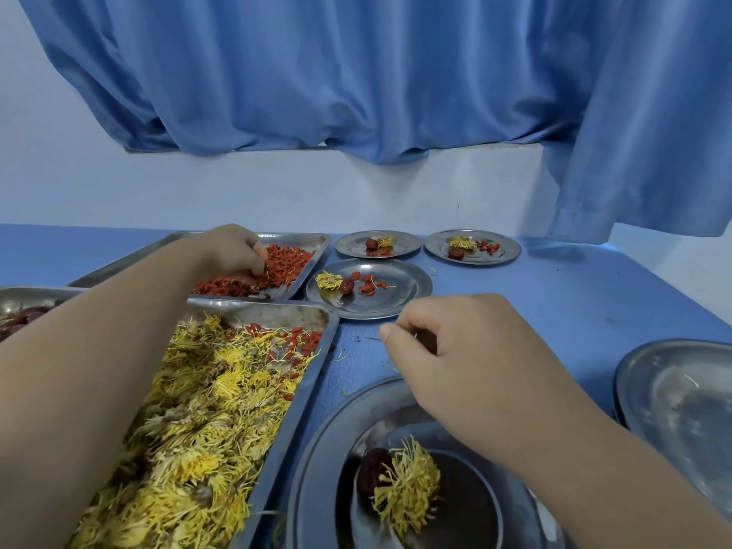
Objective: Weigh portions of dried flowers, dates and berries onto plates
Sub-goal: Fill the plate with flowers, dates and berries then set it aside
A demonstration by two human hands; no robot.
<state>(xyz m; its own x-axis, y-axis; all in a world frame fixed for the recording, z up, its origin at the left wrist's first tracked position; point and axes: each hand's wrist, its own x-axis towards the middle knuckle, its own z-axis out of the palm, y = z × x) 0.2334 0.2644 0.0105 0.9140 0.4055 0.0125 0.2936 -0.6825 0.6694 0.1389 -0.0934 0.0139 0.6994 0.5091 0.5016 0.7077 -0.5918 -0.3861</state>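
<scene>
Left hand (pixel 233 251) pinches berries (pixel 287 263), fingertips (pixel 255 266) buried, right hand (pixel 467 350) curled, hold unclear

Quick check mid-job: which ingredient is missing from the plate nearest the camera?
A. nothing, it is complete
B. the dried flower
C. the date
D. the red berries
D: the nearest plate holds only a date and a dried flower, while the left hand has its fingers curled into the red berries in the far tray.
</scene>
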